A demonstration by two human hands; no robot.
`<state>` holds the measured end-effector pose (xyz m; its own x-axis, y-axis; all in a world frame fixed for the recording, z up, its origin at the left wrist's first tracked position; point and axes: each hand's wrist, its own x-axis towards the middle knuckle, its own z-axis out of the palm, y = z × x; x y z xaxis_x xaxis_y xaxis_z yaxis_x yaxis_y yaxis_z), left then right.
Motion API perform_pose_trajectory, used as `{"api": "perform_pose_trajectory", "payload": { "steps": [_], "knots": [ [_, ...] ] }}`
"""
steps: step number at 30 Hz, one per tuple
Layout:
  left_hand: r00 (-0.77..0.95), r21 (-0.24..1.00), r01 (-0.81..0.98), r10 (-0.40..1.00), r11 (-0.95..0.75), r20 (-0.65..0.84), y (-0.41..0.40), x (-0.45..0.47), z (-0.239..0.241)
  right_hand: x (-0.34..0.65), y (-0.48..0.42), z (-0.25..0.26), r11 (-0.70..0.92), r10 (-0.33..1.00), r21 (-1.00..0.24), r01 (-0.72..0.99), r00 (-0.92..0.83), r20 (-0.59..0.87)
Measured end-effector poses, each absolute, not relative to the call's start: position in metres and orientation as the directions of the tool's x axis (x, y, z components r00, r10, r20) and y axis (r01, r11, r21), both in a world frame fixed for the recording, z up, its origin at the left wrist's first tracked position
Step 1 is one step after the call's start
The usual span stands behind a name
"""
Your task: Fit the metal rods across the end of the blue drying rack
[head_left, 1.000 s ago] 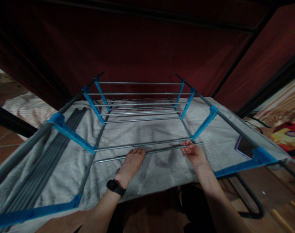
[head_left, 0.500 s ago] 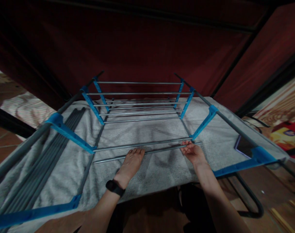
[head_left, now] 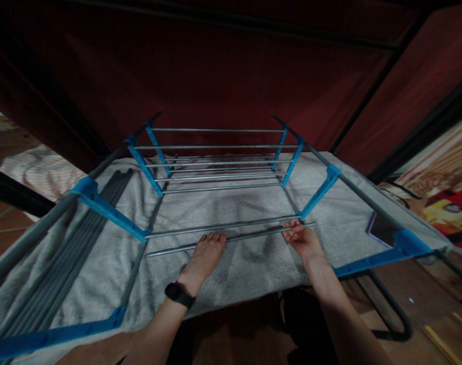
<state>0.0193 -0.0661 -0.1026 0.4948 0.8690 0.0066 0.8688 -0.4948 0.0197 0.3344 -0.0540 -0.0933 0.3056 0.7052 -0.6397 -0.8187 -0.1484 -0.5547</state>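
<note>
A loose grey metal rod [head_left: 249, 234] lies crosswise just above a grey towel [head_left: 231, 263], inside a drying rack frame with blue plastic side bars [head_left: 109, 212]. My left hand [head_left: 205, 256], with a black watch on its wrist, reaches palm down with its fingertips curled over the rod near its middle. My right hand [head_left: 301, 238] is palm up, its fingers wrapped round the rod near its right end, close to a blue bar [head_left: 319, 195]. A fitted rod [head_left: 223, 226] runs just beyond the loose one.
Several more fitted rods [head_left: 219, 175] span the far section of the rack. A bundle of dark rods [head_left: 82, 238] lies on the towel at the left. A dark phone or tablet [head_left: 383, 230] rests at the right. Dark red fabric walls stand behind.
</note>
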Motion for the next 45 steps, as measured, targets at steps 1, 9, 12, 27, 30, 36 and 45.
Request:
{"api": "perform_pose_trajectory", "payload": {
  "steps": [1,9,12,27,30,36,45],
  "knots": [
    [0.492,0.032,0.87,0.871,-0.491,-0.001,-0.066,0.02,-0.1,0.334,-0.054,-0.093,-0.151,0.706,-0.558,-0.816,0.306,-0.638],
    [0.487,0.128,0.865,0.873,-0.486,0.029,-0.065,0.016,-0.082,0.336,-0.055,-0.09,-0.136,0.705,-0.548,-0.825,0.308,-0.639],
    [0.455,0.123,0.88,0.889,-0.459,0.061,-0.062,0.013,-0.079,0.335,-0.055,-0.089,-0.132,0.719,-0.545,-0.828,0.298,-0.628],
    [0.431,0.111,0.893,0.9,-0.436,0.065,-0.058,0.012,-0.077,0.332,-0.053,-0.092,-0.119,0.715,-0.579,-0.807,0.335,-0.614],
    [0.424,0.11,0.897,0.904,-0.428,0.055,-0.057,0.011,-0.077,0.332,-0.053,-0.095,-0.113,0.722,-0.587,-0.802,0.34,-0.602],
    [0.429,0.12,0.893,0.901,-0.434,0.064,-0.057,0.01,-0.077,0.332,-0.053,-0.098,-0.08,0.757,-0.587,-0.806,0.334,-0.561],
    [0.362,0.298,0.878,0.927,-0.376,0.103,-0.054,0.001,-0.077,0.33,-0.053,-0.098,-0.074,0.749,-0.572,-0.817,0.333,-0.573]
  ]
}}
